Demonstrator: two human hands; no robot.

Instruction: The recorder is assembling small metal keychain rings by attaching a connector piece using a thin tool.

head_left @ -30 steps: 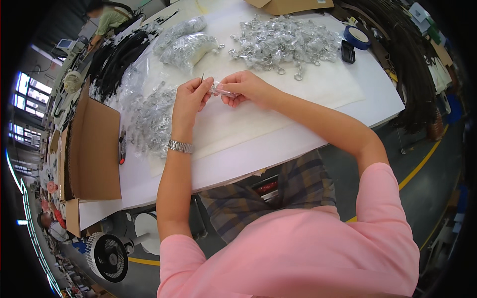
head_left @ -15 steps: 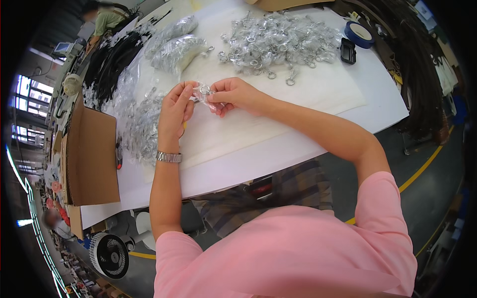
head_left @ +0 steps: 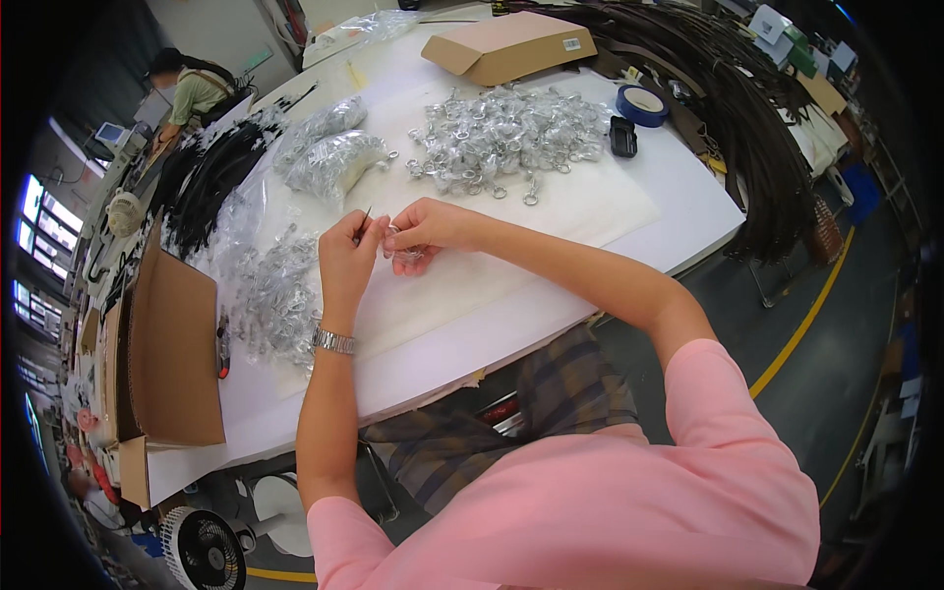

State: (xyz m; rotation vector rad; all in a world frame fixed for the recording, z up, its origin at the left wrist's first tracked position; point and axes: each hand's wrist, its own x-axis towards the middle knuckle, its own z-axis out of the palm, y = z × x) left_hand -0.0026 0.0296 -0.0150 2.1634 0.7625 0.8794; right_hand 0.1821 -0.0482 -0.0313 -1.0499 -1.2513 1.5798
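My left hand (head_left: 346, 258) is closed, with a thin dark pointed tool (head_left: 368, 212) sticking up from between its fingers; the rest of that tool is hidden. Right beside it, my right hand (head_left: 433, 226) pinches a metal ring fitting in clear plastic (head_left: 392, 232), mostly covered by the fingers. Both hands hover over the white sheet on the table, fingertips nearly touching. Beyond them lies a heap of plastic-wrapped metal ring fittings (head_left: 511, 138). More metal fittings and clear wrap form a pile (head_left: 280, 300) left of my left wrist.
Filled clear bags (head_left: 334, 162) and black straps (head_left: 221, 162) lie at the far left. A cardboard box (head_left: 177, 344) stands at the left edge, a red-and-black tool (head_left: 222, 346) beside it. Blue tape (head_left: 641, 105), a black case (head_left: 622, 137) and a carton (head_left: 511, 47) lie at the back.
The view has shifted, bringing the back carton fully into sight. My hands have drawn closer together, the fitting is more covered by my right fingers, and the pointed tip now shows at my left hand.
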